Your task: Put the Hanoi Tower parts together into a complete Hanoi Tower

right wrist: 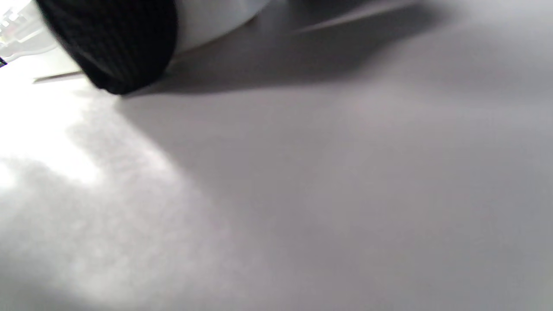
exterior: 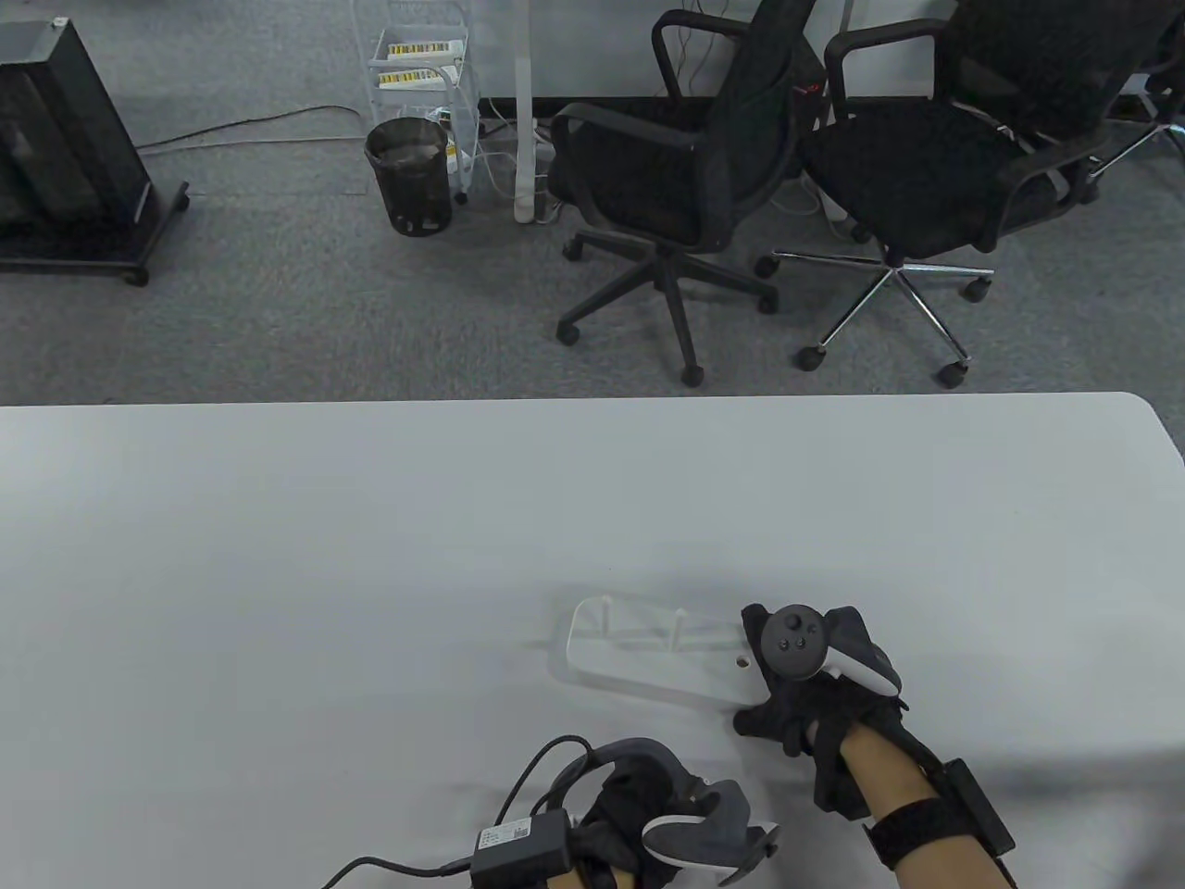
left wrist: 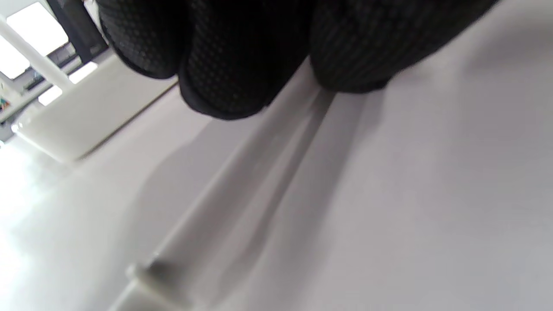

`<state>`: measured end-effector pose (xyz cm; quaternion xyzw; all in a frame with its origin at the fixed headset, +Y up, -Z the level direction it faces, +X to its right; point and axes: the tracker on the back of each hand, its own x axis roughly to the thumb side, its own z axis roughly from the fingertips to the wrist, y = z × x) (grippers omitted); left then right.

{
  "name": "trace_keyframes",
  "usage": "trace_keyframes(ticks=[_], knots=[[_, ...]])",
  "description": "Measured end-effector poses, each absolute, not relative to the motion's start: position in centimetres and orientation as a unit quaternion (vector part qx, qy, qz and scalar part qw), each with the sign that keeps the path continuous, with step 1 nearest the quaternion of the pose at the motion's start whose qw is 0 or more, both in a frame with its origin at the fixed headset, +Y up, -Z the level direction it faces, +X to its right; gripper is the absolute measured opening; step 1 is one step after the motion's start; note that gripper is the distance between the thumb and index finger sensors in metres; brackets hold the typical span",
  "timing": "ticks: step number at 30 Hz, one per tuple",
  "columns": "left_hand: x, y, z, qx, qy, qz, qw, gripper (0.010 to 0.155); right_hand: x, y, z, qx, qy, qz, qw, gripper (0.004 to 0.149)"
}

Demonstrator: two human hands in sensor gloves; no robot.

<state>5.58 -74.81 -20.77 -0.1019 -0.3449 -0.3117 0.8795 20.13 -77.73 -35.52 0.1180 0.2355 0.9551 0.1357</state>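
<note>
The white Hanoi Tower base (exterior: 648, 662) lies on the table (exterior: 370, 556) at the front middle. Two thin white pegs (exterior: 604, 613) (exterior: 679, 625) stand in it, and an empty hole (exterior: 743, 661) shows near its right end. My right hand (exterior: 778, 685) grips that right end; in the right wrist view a gloved fingertip (right wrist: 116, 52) lies against the base (right wrist: 216, 17). My left hand (exterior: 639, 820) is low at the front edge. In the left wrist view its curled fingers (left wrist: 224, 65) hold a white peg (left wrist: 224, 194) just over the table. No discs are in view.
The white table's far edge (exterior: 555, 400) runs across the middle of the table view. Beyond it on the carpet are two black office chairs (exterior: 685, 176), a black bin (exterior: 407, 176) and a white trolley (exterior: 417, 65). A cable (exterior: 537, 769) loops from my left wrist.
</note>
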Motion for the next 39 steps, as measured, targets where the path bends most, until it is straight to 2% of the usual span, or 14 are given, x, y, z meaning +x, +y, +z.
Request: trace_keyframes(ticks=[5, 7, 13, 19, 21, 27, 34, 39], knots=[[4.9, -74.2, -21.5, -0.138, -0.330, -0.268, 0.894, 0.063, 20.1, -77.8, -35.6, 0.117, 0.238, 0.955, 0.133, 0.112], [4.6, -73.6, -22.1, -0.132, -0.326, -0.244, 0.904, 0.065, 20.1, -77.8, -35.6, 0.118, 0.235, 0.955, 0.136, 0.112], [4.1, -70.1, -22.9, -0.114, -0.317, -0.151, 0.929, 0.054, 20.1, -77.8, -35.6, 0.117, 0.234, 0.956, 0.134, 0.113], [3.4, -65.2, -24.0, -0.059, -0.303, -0.062, 0.949, 0.049, 20.1, -77.9, -35.6, 0.117, 0.233, 0.956, 0.135, 0.113], [3.2, -63.4, -24.2, -0.016, -0.294, -0.055, 0.954, 0.048, 20.1, -77.9, -35.6, 0.117, 0.234, 0.956, 0.135, 0.113], [3.1, -60.2, -25.2, 0.055, -0.293, -0.003, 0.954, 0.047, 20.1, -78.0, -35.5, 0.117, 0.232, 0.956, 0.138, 0.113], [3.7, -58.1, -26.4, 0.124, -0.285, 0.031, 0.950, 0.046, 20.2, -78.0, -35.5, 0.117, 0.228, 0.956, 0.140, 0.112], [4.1, -58.3, -28.1, 0.119, -0.268, 0.077, 0.953, 0.045, 20.2, -78.1, -35.5, 0.118, 0.226, 0.957, 0.140, 0.112]])
